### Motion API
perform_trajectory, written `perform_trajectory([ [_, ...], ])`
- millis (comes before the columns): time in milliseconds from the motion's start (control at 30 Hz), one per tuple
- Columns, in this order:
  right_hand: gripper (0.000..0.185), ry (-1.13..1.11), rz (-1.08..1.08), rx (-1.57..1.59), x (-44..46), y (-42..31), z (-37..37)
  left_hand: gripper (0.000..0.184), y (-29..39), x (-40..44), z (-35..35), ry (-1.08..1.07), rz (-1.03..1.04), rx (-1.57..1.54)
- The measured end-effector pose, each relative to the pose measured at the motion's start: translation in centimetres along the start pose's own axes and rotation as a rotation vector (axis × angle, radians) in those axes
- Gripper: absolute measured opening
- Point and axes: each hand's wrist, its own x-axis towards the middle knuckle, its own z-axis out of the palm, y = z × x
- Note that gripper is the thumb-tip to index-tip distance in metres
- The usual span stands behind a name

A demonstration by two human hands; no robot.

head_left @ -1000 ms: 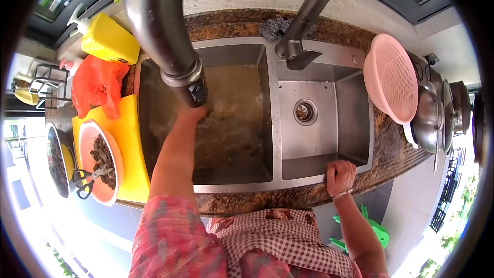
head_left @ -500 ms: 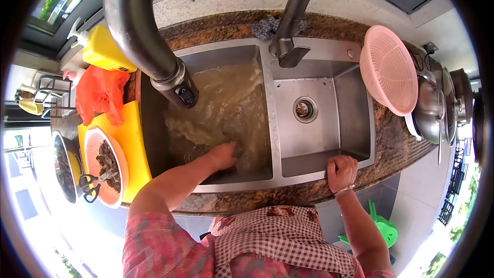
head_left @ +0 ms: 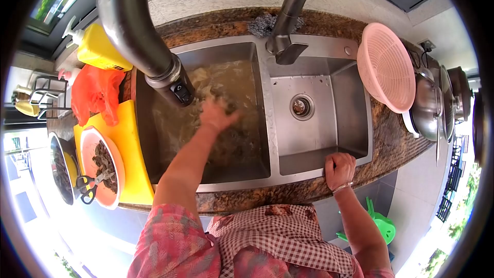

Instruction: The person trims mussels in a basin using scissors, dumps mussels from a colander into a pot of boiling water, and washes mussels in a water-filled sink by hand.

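Observation:
My left hand [head_left: 218,115] reaches into the left sink basin [head_left: 154,162], its fingers spread at the surface of murky brown water [head_left: 234,85]. Motion and the water blur the fingertips, and nothing shows in the grasp. Pale material beneath the surface near the fingers is too unclear to name. Resting on the front rim of the right basin [head_left: 303,146] is my right hand [head_left: 339,170], its fingers curled into a loose fist. The thick grey faucet [head_left: 175,82] hangs over the left basin, just left of my left hand.
Left of the sink, a pink bowl [head_left: 117,175] of dark pieces with scissors [head_left: 91,186] stands on a yellow board [head_left: 135,149]. An orange bag [head_left: 98,90] and yellow bottle [head_left: 100,49] lie behind. A pink colander [head_left: 386,67] and metal pots [head_left: 429,105] stand right.
My left hand has moved away from the front of the left basin toward the faucet, its fingers spreading and more of it showing. My right hand stays on the rim.

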Motion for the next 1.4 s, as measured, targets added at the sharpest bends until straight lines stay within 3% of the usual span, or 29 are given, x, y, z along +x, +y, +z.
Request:
perform_trajectory([
  [100,0.015,-0.002,-0.001,0.009,-0.2,0.0,0.1,0.079,3.1,-5.3,-2.2,-0.283,0.254,0.216],
  [200,0.015,-0.011,0.005,0.012,-0.2,-0.1,0.0,0.058,1.3,-7.3,2.2,-0.332,0.506,0.051],
  [300,0.015,-0.003,0.007,0.003,-0.2,0.0,0.0,0.042,0.5,-7.1,2.8,-0.364,0.606,-0.004],
  [400,0.015,-0.008,0.003,0.01,-0.2,0.3,0.2,0.042,-1.1,-6.5,0.4,-0.226,0.333,-0.292],
  [467,0.015,-0.02,0.01,0.015,-0.5,0.5,0.1,0.047,-1.5,-5.8,-3.7,-0.07,0.078,-0.224],
  [533,0.015,-0.024,0.004,0.016,-0.3,0.5,0.1,0.061,-3.9,-3.7,-6.2,-0.078,-0.11,-0.191],
  [633,0.015,-0.029,0.012,0.017,-0.2,0.3,0.1,0.077,-7.3,-2.5,-3.7,0.092,-0.278,-0.088],
  [667,0.015,-0.02,0.008,0.014,-0.1,0.3,0.1,0.09,-8.0,-2.4,-2.3,0.0,-0.234,-0.025],
  [767,0.015,-0.018,0.006,0.012,-0.3,0.2,0.0,0.086,-7.0,-3.9,0.9,-0.162,0.025,-0.021],
  [867,0.014,-0.043,0.014,0.028,0.0,0.0,-0.2,0.075,-6.4,-4.5,6.9,-0.166,0.225,0.103],
  [967,0.014,-0.027,0.01,0.012,-0.1,0.3,0.1,0.057,-3.4,-4.6,4.4,-0.277,0.258,-0.247],
  [1067,0.014,0.001,-0.003,0.009,-0.2,0.2,0.1,0.044,-0.1,-4.3,0.5,-0.209,0.152,-0.387],
  [1133,0.015,-0.004,-0.005,0.008,-0.1,-0.1,-0.2,0.045,0.1,-2.6,-0.9,-0.079,-0.044,-0.369],
  [1200,0.015,-0.001,-0.002,0.004,-0.1,0.1,0.0,0.055,-1.0,-0.5,-1.7,0.102,-0.026,-0.142],
  [1300,0.015,-0.008,-0.006,0.013,-0.2,0.2,0.0,0.07,-2.4,1.5,-0.3,0.176,-0.076,-0.173],
  [1333,0.015,-0.012,-0.01,0.019,-0.2,0.1,-0.1,0.086,-2.6,2.2,0.1,-0.037,-0.066,-0.117],
  [1400,0.015,-0.006,0.003,0.022,-0.3,0.3,0.1,0.091,-1.2,1.9,1.4,-0.268,0.083,0.222],
])
